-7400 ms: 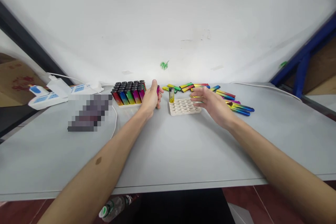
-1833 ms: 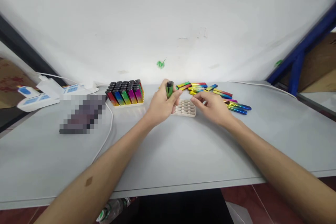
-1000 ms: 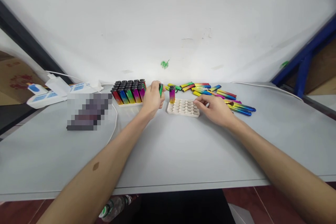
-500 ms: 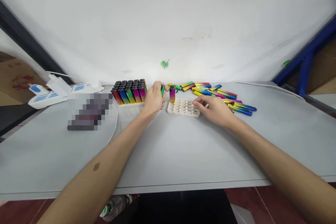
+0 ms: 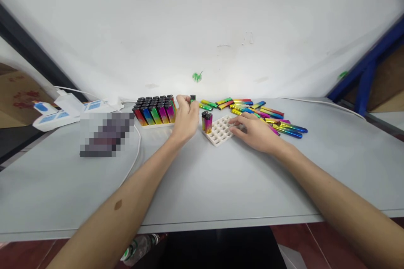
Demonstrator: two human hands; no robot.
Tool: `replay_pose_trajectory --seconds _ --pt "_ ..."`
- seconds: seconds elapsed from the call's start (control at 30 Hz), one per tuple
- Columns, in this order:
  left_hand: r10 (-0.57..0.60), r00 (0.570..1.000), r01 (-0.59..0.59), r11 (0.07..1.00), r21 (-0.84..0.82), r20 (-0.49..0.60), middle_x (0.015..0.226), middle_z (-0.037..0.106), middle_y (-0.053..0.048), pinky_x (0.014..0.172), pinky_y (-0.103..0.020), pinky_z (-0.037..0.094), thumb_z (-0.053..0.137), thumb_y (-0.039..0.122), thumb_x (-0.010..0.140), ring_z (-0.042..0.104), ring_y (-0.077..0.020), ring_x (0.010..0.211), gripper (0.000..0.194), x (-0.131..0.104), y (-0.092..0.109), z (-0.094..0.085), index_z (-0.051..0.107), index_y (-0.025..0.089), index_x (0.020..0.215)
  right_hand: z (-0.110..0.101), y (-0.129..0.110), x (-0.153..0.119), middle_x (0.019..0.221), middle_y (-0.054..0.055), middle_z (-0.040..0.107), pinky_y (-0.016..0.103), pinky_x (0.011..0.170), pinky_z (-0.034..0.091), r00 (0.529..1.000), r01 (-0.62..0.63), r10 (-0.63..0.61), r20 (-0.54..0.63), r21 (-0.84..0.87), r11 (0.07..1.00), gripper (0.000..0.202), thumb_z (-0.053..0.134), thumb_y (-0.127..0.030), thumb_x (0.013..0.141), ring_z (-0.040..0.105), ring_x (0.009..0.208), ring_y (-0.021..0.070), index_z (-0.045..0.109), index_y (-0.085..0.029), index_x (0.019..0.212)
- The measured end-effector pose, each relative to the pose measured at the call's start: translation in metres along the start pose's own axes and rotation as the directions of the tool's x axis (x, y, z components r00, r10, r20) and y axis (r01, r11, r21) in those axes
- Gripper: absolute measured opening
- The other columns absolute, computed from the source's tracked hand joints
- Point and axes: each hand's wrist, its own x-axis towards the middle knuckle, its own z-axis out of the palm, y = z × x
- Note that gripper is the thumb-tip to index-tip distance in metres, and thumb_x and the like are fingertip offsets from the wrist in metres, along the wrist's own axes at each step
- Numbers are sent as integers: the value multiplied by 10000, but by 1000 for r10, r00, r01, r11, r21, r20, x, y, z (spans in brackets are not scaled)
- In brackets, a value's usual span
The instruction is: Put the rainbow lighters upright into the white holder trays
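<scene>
My left hand (image 5: 186, 119) is closed around a green lighter (image 5: 192, 98), whose black top sticks up above the fingers. A white tray with rows of holes (image 5: 217, 139) lies turned at an angle on the table, between my two hands. Two upright lighters (image 5: 208, 123) with black tops stand at its left corner. My right hand (image 5: 251, 132) rests at the tray's right side, its fingers a little apart and touching the edge, with nothing visible in them.
At the left, a second white tray (image 5: 158, 126) is packed with upright lighters. Loose shiny lighters (image 5: 271, 112) lie scattered behind and right of my right hand. A power strip (image 5: 57, 119), a cable and a blurred dark object (image 5: 110, 134) are further left.
The holed tray has turned from nearly straight to a slant, and the lighters on it now show as two. My left hand has tilted, raising the green lighter slightly.
</scene>
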Motion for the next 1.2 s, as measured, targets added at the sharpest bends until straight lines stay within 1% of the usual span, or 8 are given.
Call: replay_pose_trajectory --seconds 0.1,0.27,0.5,0.63,0.77,0.87,1.0,1.2 --pt "131 991 -122 973 194 -32 745 537 16 628 -291 410 456 201 877 536 -159 688 109 -2 2 2 360 246 900 0 0 0 1144 100 648 367 836 493 1000 2 -2 3 3 1000 317 523 -414 949 623 1043 253 672 -232 1161" --pt "412 911 -393 865 310 7 1012 624 -52 815 -324 476 539 169 854 594 -181 948 87 -7 4 6 542 210 931 2 1 1 1160 104 658 374 833 495 1000 8 -8 -1 1 1000 326 526 -436 949 632 1030 255 670 -226 1152" --pt "442 885 -387 873 295 -147 892 634 -7 740 -288 474 586 218 864 581 -147 793 157 -13 17 1 569 226 1020 1 -1 0 1133 99 670 356 774 495 1000 5 -5 0 12 1000 328 527 -453 950 642 988 245 668 -223 1138" --pt "538 826 -473 823 316 -166 914 626 -5 761 -285 474 578 196 862 581 -143 794 292 -18 25 0 569 225 1153 0 -3 0 1106 90 677 344 741 487 1000 -12 12 8 20 1000 319 524 -453 950 649 947 236 667 -222 1118" --pt "621 781 -567 749 342 -66 949 665 -19 784 -296 478 570 180 875 590 -152 817 250 -21 26 2 605 220 1120 -2 -5 0 1069 86 688 338 712 475 999 -28 27 22 17 999 323 520 -461 948 647 915 233 668 -212 1090" --pt "659 745 -646 676 355 103 967 690 -37 797 -309 480 615 241 886 585 -175 867 201 -20 21 1 614 210 1085 -4 -7 0 1017 71 705 329 696 468 999 -41 40 28 36 999 325 517 -464 948 646 863 216 674 -209 1075" --pt "678 657 -748 535 392 329 901 708 -39 792 -332 469 639 286 899 551 -202 888 166 -15 12 -4 625 200 1040 -5 -9 0 956 53 723 318 691 462 998 -45 42 37 70 997 310 514 -453 950 648 817 199 684 -213 1045" --pt "637 669 -737 500 455 383 806 676 -28 779 -347 448 623 243 887 543 -214 880 111 -10 11 -13 615 189 984 -7 -11 -1 1002 54 728 298 700 457 998 -50 48 44 42 998 317 515 -437 948 653 850 194 679 -206 1089"
